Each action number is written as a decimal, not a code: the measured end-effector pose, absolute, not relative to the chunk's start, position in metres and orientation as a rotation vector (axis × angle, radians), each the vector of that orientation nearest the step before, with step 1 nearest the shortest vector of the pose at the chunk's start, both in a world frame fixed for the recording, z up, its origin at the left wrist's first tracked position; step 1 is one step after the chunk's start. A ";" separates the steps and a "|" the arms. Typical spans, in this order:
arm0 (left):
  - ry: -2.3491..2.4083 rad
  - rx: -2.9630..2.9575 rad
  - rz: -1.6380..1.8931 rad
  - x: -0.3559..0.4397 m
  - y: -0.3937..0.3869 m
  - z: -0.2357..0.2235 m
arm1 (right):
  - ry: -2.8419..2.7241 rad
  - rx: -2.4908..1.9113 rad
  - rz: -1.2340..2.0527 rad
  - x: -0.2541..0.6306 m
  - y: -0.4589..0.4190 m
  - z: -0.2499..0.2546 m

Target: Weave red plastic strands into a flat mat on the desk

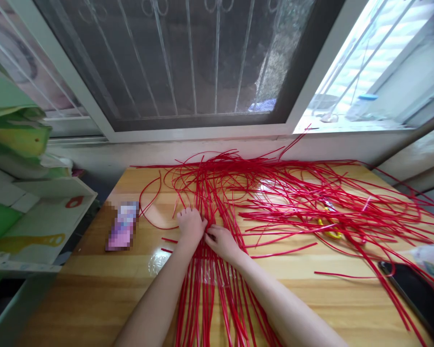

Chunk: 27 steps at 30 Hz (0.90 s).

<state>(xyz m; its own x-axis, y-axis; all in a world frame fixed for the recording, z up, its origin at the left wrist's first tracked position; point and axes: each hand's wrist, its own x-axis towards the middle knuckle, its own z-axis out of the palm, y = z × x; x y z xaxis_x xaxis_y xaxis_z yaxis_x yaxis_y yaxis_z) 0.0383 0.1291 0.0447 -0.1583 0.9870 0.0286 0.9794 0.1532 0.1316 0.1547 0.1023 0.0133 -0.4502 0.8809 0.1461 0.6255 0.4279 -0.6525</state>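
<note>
Long, thin red plastic strands (193, 299) run side by side toward me down the middle of the wooden table, with some strands laid crosswise among them. My left hand (191, 225) is closed over the strands at the centre, its thumb pointing inward. Close beside it, my right hand (222, 242) pinches at the same crossing, fingertips nearly meeting the left thumb. Which single strands are between the fingers is partly hidden. Just below the hands, transparent tape (211, 274) lies across the lengthwise strands.
A loose heap of red strands (289, 197) spreads along the back and right. A yellow-handled tool (329, 230) lies partly under it. A black phone (415, 299) is at right, a blurred pink packet (123, 226) at left. The window wall (202, 147) bounds the table (104, 289).
</note>
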 end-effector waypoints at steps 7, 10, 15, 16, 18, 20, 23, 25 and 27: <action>2.331 1.967 0.276 0.036 0.138 0.042 | -2.229 -1.286 0.688 0.154 0.102 0.013; 2.313 1.854 0.320 0.036 0.144 0.042 | -2.231 -1.293 0.679 0.154 0.102 0.012; 2.090 1.792 0.510 0.029 0.142 0.036 | -2.226 -1.272 0.695 0.155 0.102 0.010; 2.006 1.788 0.553 0.026 0.140 0.034 | -2.221 -1.277 0.696 0.155 0.102 0.009; 1.835 1.783 0.630 0.018 0.133 0.031 | -2.215 -1.295 0.690 0.154 0.103 0.009; 1.695 1.775 0.700 0.009 0.123 0.028 | -2.219 -1.315 0.683 0.154 0.104 0.009; 1.422 1.728 0.918 -0.003 0.106 0.026 | -2.252 -1.372 0.683 0.152 0.106 0.012; 1.241 1.703 1.040 -0.008 0.095 0.025 | -2.274 -1.417 0.689 0.150 0.108 0.014; 1.192 1.728 1.054 -0.008 0.087 0.026 | -2.284 -1.442 0.695 0.148 0.110 0.015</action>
